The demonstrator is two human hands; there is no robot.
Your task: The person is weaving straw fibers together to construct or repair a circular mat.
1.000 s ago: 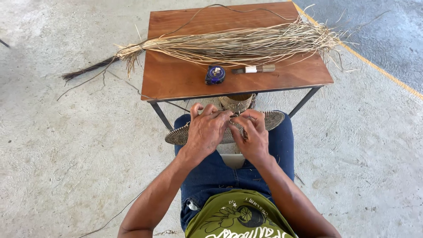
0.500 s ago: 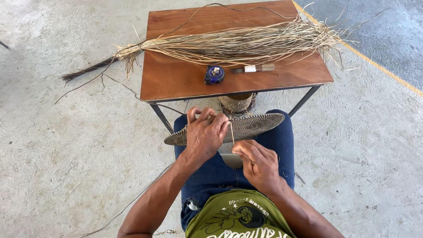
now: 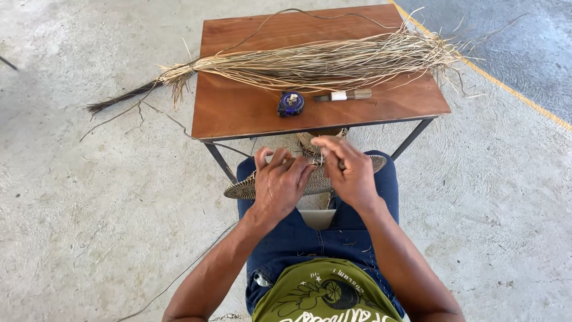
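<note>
Hands, left hand and right hand, both grip the flat woven basket piece on the lap.

The table is reddish-brown wood; the fibre bundle pale straw; the tape measure blue; the woven mat grey-tan, finely ribbed; the jeans blue.
</note>
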